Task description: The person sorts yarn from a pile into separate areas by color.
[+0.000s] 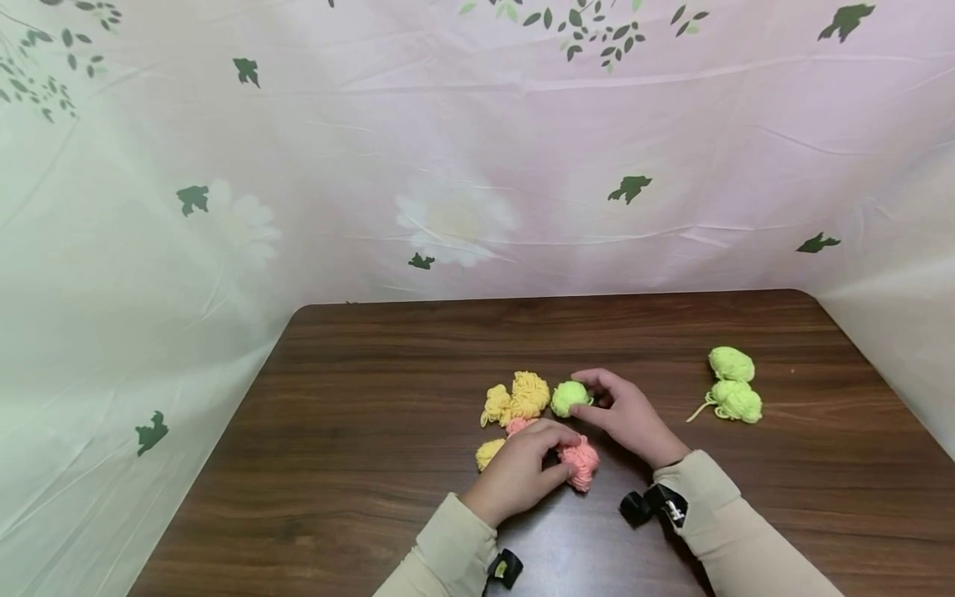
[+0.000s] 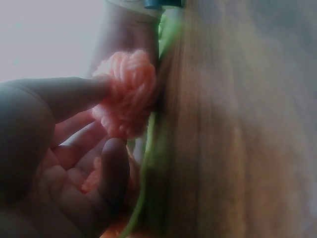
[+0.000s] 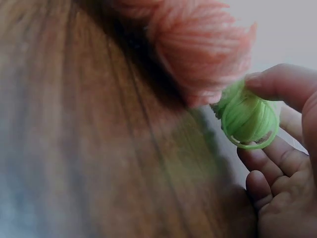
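Observation:
My left hand [image 1: 522,468] pinches a pink yarn ball [image 1: 580,463] between thumb and fingers near the middle of the table. In the left wrist view, the thumb presses one side of that ball, and more pink yarn [image 2: 91,179] shows behind the fingers. Just beyond, my right hand [image 1: 630,419] holds a small light-green yarn ball [image 1: 569,398] by thumb and fingertips. The right wrist view has this green ball [image 3: 250,119] right beside the pink one [image 3: 203,49]. A second pink ball [image 1: 518,425] is partly hidden behind the left hand.
Two yellow yarn bundles [image 1: 530,394] lie left of the green ball, and another yellow ball [image 1: 489,453] peeks out beside the left hand. Farther right, two light-green balls [image 1: 734,398] lie together, with a loose strand. A printed cloth [image 1: 522,166] hangs behind the wooden table [image 1: 358,414].

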`<action>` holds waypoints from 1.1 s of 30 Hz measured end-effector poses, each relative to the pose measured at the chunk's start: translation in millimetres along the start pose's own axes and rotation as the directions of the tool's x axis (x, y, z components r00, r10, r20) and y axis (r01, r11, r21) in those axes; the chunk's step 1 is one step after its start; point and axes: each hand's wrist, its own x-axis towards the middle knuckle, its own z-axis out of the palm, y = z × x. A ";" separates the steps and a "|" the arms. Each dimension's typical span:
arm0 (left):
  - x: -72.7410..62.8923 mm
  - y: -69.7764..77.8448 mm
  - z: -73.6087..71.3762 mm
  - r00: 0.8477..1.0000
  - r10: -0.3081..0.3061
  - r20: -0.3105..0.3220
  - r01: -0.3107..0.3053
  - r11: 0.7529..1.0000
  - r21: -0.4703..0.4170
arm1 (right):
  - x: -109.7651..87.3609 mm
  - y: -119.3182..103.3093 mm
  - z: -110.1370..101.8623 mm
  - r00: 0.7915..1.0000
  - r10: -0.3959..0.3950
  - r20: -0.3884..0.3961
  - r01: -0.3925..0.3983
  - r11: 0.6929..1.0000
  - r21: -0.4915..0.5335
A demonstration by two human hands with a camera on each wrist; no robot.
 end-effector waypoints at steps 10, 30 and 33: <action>-0.8 0.4 -0.5 1.000 -0.028 -0.008 0.028 0.999 -0.032 | -11.7 0.7 -5.7 0.996 -0.002 -0.088 0.007 0.998 0.061; -1.9 1.7 -0.5 1.000 0.002 -0.010 -0.002 1.000 0.002 | -41.4 5.7 -19.4 0.994 -0.017 -0.108 0.024 0.997 0.068; -1.6 1.9 0.1 1.000 0.005 -0.008 -0.005 1.000 0.008 | -47.2 5.3 -23.1 0.994 -0.024 -0.105 0.032 0.996 0.078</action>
